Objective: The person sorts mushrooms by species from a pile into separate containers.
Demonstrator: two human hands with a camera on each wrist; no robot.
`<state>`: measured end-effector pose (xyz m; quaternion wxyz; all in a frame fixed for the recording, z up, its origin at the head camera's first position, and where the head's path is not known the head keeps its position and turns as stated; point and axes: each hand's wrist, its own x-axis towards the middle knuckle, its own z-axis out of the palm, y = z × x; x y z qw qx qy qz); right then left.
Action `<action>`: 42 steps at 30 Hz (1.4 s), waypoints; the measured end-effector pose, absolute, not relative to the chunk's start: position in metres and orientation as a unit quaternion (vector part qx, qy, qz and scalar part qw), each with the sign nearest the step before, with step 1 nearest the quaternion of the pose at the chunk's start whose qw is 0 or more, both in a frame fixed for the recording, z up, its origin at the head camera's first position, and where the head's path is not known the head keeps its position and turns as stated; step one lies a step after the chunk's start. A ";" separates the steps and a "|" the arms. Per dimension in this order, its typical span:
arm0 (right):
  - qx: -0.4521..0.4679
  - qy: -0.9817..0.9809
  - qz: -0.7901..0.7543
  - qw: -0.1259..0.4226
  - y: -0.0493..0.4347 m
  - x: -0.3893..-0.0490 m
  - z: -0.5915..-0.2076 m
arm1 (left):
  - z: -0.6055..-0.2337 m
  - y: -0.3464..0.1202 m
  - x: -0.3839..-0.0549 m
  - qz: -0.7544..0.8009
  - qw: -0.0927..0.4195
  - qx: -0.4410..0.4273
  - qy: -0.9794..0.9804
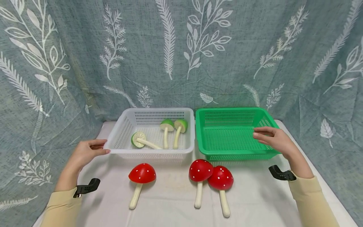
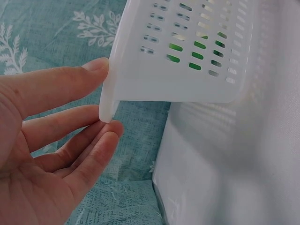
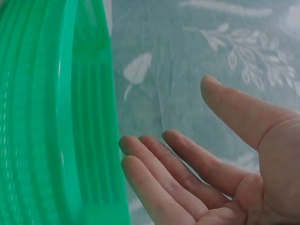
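At the left end of the white basket (image 1: 119,150) is my left hand (image 1: 88,153). In the left wrist view its thumb tip (image 2: 98,65) touches the white rim (image 2: 107,98), and the fairly straight fingers reach to the rim's lower edge. In the basket lie three green-capped toy mushrooms (image 1: 181,126) with pale stems. My right hand (image 1: 273,140), fingers extended and thumb apart, overlaps the right end of the green basket (image 1: 241,152) in the head view. The right wrist view shows nothing in its palm, with the fingertips close beside the green rim (image 3: 101,140).
Three red toy mushrooms with white dots lie in front of the baskets: one red mushroom (image 1: 142,173) at left, and a pair (image 1: 200,170) whose caps overlap near the middle. A white cloth (image 1: 167,201) covers the table. Behind hangs a blue-green leaf-print curtain (image 1: 141,56).
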<state>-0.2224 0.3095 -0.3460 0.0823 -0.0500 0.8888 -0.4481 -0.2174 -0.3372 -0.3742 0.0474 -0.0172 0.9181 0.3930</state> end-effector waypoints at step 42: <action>0.028 0.925 -0.369 0.087 0.409 -0.200 -0.382 | -0.373 -0.338 -0.221 0.386 0.044 -0.015 0.921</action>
